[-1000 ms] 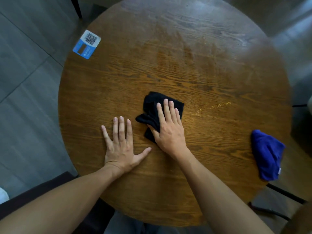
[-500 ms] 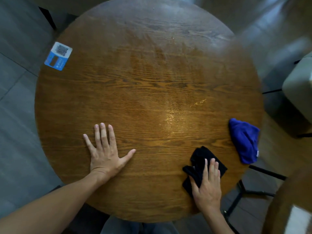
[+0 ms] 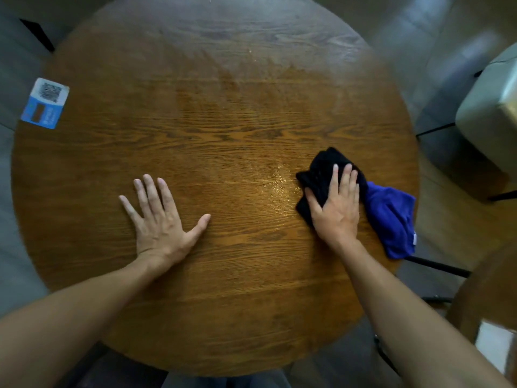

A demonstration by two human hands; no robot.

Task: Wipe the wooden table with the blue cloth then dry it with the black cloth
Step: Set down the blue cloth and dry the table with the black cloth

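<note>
A round wooden table (image 3: 218,130) fills the view, with a wet sheen near its middle right. My right hand (image 3: 337,208) presses flat on the crumpled black cloth (image 3: 321,175) at the table's right side. The blue cloth (image 3: 391,217) lies bunched at the right rim, touching the black cloth and my right hand. My left hand (image 3: 159,219) rests flat on the wood, fingers spread, holding nothing, left of centre.
A blue and white QR-code card (image 3: 44,103) lies at the table's left rim. A pale cushioned seat (image 3: 492,113) stands to the right, with black chair legs (image 3: 436,266) below the right rim. Grey floor surrounds the table.
My right hand slid the black cloth from the table's middle to the near right edge, then up against the blue cloth. My left hand stayed flat in place.
</note>
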